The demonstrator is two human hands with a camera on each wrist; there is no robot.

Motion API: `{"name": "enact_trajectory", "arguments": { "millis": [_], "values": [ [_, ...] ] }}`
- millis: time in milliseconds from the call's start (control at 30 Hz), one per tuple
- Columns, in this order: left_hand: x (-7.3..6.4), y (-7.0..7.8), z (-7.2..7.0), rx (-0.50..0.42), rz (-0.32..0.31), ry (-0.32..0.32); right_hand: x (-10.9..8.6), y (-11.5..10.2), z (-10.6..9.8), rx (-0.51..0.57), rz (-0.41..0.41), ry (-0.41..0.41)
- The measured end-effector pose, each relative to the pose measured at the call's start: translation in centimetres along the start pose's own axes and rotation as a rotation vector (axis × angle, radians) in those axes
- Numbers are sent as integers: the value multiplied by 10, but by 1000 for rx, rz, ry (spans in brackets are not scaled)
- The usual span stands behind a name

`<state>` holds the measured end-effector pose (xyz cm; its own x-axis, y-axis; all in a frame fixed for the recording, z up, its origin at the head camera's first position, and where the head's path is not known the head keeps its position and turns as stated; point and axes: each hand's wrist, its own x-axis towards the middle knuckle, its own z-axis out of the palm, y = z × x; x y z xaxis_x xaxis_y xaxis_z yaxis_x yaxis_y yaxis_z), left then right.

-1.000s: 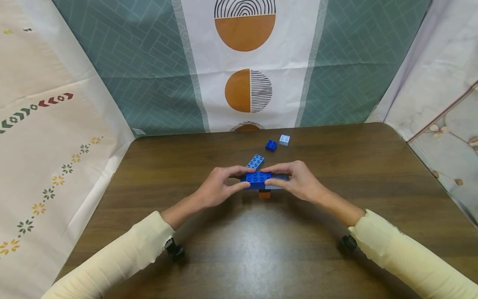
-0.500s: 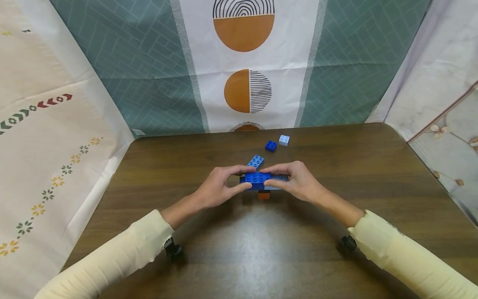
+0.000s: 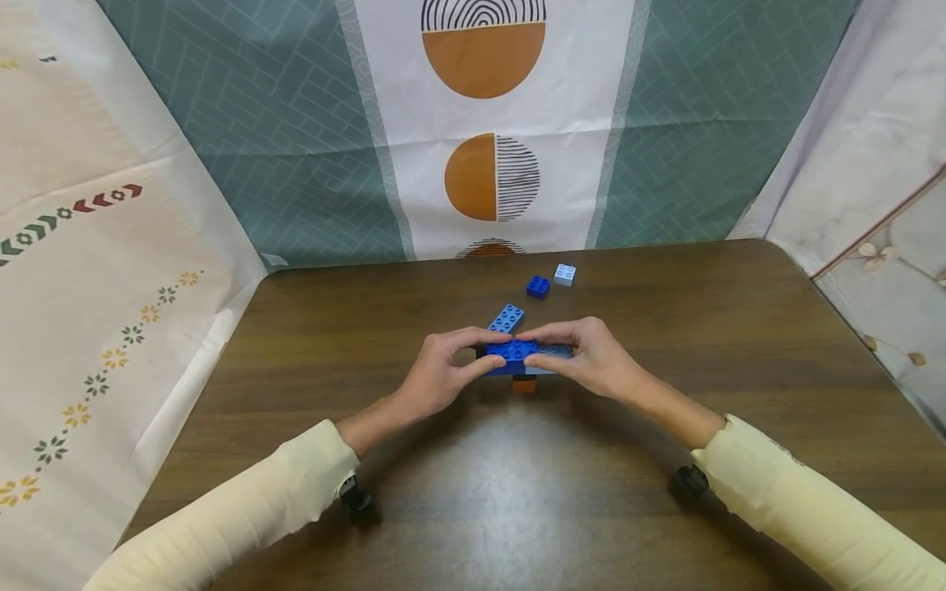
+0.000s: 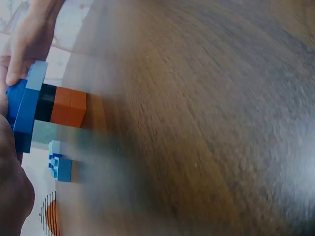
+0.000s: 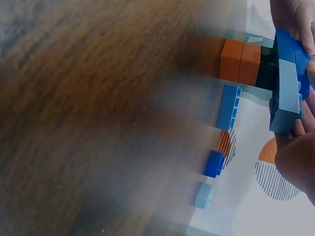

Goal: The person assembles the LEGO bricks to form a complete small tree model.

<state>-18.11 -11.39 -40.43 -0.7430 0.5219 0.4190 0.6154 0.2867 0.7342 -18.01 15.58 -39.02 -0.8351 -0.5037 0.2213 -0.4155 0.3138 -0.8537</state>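
Left hand (image 3: 438, 373) and right hand (image 3: 597, 359) pinching a studded blue brick (image 3: 512, 352)

Thumbs and fingers are clamping it. Below them, wrist views are showing smooth orange blocks (image 5: 231, 60) under a black block (image 5: 267, 69), mostly hidden in the head view. Beyond the hands, a loose light-blue brick (image 3: 507, 318), a dark-blue brick (image 3: 538, 286) and a pale brick (image 3: 565, 275) are lying on the wood-grained table (image 3: 458, 509).

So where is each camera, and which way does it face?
Head: on the head, facing forward and down at the table; left hand, right hand, sleeves show.
Left wrist: on that wrist, facing the brick stack; both hands partly show.
Right wrist: on that wrist, facing the brick stack's other side; both hands partly.
Wrist views share the orange bricks.
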Motion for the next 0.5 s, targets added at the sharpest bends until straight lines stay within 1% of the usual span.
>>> {"name": "enact_trajectory", "arguments": {
  "millis": [100,167,333,500],
  "values": [
    [0,0,2,27,20,13,-1,0,-1,2,-2,1],
    [-1,1,3,45,13,14,-1,0,-1,10,0,-1],
    [-3,3,4,71,-30,20,0,1,0,33,2,-15],
    [-1,8,5,92,-65,17,2,2,-2,47,3,-24]
  ]
}}
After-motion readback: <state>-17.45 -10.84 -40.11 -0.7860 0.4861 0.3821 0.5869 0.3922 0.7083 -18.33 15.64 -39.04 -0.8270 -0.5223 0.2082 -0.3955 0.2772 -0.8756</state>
